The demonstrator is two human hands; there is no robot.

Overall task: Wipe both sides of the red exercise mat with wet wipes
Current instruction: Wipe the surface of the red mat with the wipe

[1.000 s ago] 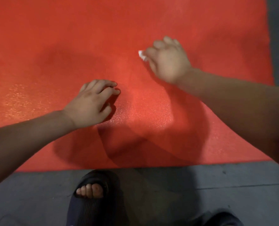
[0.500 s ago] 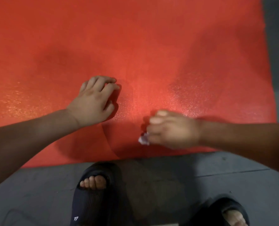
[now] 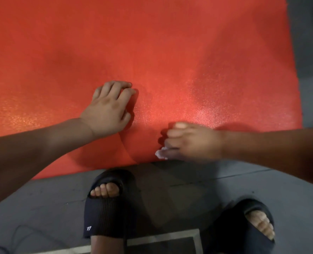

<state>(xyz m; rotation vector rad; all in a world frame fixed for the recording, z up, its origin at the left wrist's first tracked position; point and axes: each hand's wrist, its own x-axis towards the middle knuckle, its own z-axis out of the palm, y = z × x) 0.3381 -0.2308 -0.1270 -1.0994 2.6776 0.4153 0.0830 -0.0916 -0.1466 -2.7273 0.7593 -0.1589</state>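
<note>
The red exercise mat (image 3: 152,43) lies flat on the grey floor and fills the upper part of the view. My left hand (image 3: 109,109) rests palm down on the mat near its front edge, fingers bent, holding nothing. My right hand (image 3: 190,142) is at the mat's front edge, blurred, fingers curled round a white wet wipe (image 3: 160,154) whose corner sticks out to the left of the fingers. A wet sheen shows on the mat just above my right hand.
Grey floor (image 3: 234,184) borders the mat in front and on the right. My two feet in black slides (image 3: 104,206) (image 3: 247,224) stand just before the mat edge. A dark rectangular panel with a pale frame (image 3: 161,242) lies between them.
My right hand swept with the wipe from the far middle of the mat down to its front edge, then stayed there. My left hand has kept its place.
</note>
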